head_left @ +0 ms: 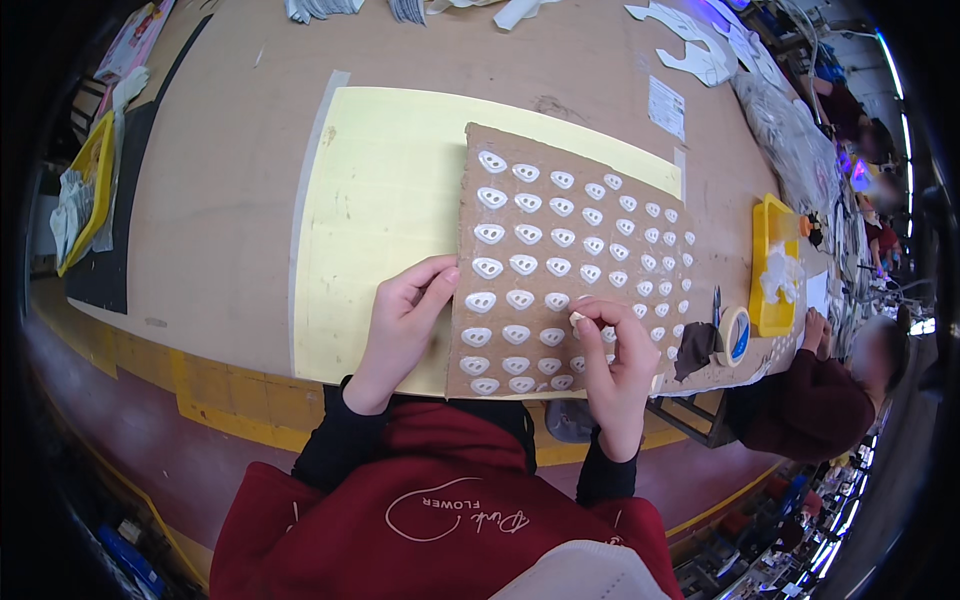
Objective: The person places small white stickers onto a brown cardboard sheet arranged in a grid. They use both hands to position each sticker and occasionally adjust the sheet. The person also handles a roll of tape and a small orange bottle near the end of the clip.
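A brown cardboard sheet (506,250) carries rows of small white snout-shaped pieces (526,203), each with two dark holes. It lies over the right part of a pale yellow board (380,200). My left hand (400,315) grips the cardboard's left edge between thumb and fingers. Over the lower middle of the sheet, my right hand (622,365) pinches a small whitish piece (577,318) between thumb and forefinger. The fingers partly cover that piece, so its full shape is hidden.
A yellow tray (757,270) with white material stands to the right, near a tape roll (735,335) and a dark scrap (697,350). Another yellow tray (100,190) is at far left. White cut-outs (695,55) lie at the back right. A co-worker (815,410) sits at right.
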The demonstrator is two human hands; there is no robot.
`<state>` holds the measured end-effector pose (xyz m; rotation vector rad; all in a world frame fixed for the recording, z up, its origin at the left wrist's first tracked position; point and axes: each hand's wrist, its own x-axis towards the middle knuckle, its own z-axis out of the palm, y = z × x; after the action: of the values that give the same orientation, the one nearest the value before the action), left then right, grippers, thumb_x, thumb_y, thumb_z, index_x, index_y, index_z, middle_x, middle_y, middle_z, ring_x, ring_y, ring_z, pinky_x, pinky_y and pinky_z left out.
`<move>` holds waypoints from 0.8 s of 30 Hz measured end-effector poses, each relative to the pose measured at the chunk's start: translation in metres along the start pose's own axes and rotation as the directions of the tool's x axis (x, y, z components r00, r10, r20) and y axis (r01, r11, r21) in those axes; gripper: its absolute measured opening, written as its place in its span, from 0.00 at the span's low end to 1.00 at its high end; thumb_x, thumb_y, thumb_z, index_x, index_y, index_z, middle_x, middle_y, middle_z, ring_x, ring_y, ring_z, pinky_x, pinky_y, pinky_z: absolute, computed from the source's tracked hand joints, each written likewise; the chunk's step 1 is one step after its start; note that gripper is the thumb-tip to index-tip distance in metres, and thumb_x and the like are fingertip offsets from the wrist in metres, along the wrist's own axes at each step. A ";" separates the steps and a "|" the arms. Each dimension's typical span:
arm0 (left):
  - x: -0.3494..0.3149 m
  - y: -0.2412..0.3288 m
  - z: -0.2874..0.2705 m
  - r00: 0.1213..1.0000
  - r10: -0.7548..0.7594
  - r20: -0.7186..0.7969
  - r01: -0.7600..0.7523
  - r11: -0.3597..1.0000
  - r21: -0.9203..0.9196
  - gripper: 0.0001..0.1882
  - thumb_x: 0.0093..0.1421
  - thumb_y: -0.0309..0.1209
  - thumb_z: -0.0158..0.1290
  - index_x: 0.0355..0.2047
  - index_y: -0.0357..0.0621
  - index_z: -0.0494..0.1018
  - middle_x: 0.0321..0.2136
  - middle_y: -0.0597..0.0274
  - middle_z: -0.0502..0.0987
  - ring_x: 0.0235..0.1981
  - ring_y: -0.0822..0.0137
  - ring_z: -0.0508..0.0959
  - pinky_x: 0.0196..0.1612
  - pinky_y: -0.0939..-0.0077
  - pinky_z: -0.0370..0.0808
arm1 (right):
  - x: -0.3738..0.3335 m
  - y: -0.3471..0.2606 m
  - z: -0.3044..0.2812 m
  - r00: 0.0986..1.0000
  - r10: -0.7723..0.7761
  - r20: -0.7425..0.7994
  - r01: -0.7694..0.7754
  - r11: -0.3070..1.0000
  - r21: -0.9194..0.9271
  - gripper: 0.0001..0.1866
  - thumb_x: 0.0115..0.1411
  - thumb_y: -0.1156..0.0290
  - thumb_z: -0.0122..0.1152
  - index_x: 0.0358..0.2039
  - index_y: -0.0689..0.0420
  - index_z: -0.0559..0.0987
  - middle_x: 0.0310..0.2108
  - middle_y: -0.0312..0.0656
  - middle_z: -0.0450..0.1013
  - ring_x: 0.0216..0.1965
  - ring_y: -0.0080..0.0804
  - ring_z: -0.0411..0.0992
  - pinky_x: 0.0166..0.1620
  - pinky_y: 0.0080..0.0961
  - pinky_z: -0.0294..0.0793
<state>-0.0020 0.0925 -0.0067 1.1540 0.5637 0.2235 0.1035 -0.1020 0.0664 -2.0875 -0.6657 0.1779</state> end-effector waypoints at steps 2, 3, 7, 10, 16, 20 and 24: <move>0.001 0.001 0.000 1.000 0.012 0.000 -0.012 1.000 0.002 0.15 0.72 0.29 0.48 0.50 0.29 0.76 0.40 0.62 0.81 0.40 0.77 0.77 0.47 0.81 0.74 | -0.005 0.006 0.001 0.995 0.101 0.004 -0.101 0.994 0.044 0.06 0.59 0.82 0.65 0.38 0.64 0.81 0.31 0.42 0.79 0.30 0.25 0.75 0.37 0.22 0.74; 0.001 0.002 0.000 1.000 0.014 0.001 -0.014 1.000 0.008 0.15 0.72 0.29 0.48 0.50 0.29 0.76 0.40 0.62 0.81 0.40 0.77 0.77 0.47 0.81 0.74 | -0.005 0.007 0.002 0.994 0.109 -0.002 -0.109 0.992 0.063 0.06 0.59 0.82 0.65 0.38 0.64 0.81 0.31 0.42 0.79 0.30 0.25 0.75 0.36 0.22 0.74; 0.001 0.001 0.000 1.000 0.010 0.014 -0.010 1.000 0.022 0.15 0.72 0.29 0.48 0.50 0.29 0.76 0.40 0.63 0.81 0.40 0.77 0.77 0.47 0.81 0.74 | -0.003 0.000 0.003 0.994 0.113 0.008 -0.114 0.993 0.035 0.06 0.58 0.83 0.66 0.37 0.65 0.83 0.29 0.40 0.79 0.29 0.22 0.73 0.35 0.20 0.72; 0.002 0.000 -0.001 1.000 0.007 0.000 -0.007 1.000 0.020 0.14 0.72 0.29 0.48 0.50 0.29 0.76 0.39 0.63 0.81 0.40 0.77 0.77 0.47 0.81 0.74 | 0.005 -0.008 0.008 0.993 0.111 0.035 -0.109 0.993 -0.037 0.05 0.57 0.82 0.66 0.35 0.66 0.83 0.27 0.40 0.78 0.28 0.21 0.71 0.34 0.19 0.70; 0.001 0.005 0.003 1.000 0.008 -0.006 -0.008 1.000 -0.008 0.14 0.72 0.29 0.49 0.50 0.30 0.76 0.39 0.63 0.81 0.40 0.78 0.76 0.47 0.81 0.74 | 0.009 -0.007 0.014 0.994 0.106 0.038 -0.103 0.993 -0.065 0.05 0.57 0.81 0.66 0.35 0.66 0.83 0.26 0.41 0.77 0.26 0.22 0.71 0.33 0.20 0.70; 0.002 0.002 0.001 1.000 0.002 0.007 -0.002 1.000 -0.004 0.14 0.72 0.29 0.49 0.50 0.29 0.76 0.40 0.63 0.81 0.40 0.77 0.77 0.47 0.81 0.74 | 0.011 -0.006 0.017 0.999 0.040 0.035 -0.036 0.992 -0.117 0.04 0.57 0.81 0.65 0.34 0.64 0.82 0.24 0.43 0.74 0.25 0.32 0.72 0.31 0.27 0.71; 0.001 0.003 0.002 1.000 0.000 0.000 0.000 1.000 -0.007 0.14 0.72 0.29 0.50 0.50 0.30 0.76 0.40 0.62 0.81 0.41 0.77 0.77 0.48 0.81 0.74 | 0.011 -0.005 0.018 0.998 0.051 0.032 -0.046 0.987 -0.156 0.04 0.56 0.81 0.66 0.33 0.64 0.82 0.23 0.42 0.74 0.24 0.30 0.71 0.30 0.25 0.70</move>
<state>0.0002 0.0929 -0.0039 1.1469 0.5628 0.2255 0.1046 -0.0808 0.0620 -2.2564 -0.6691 0.1963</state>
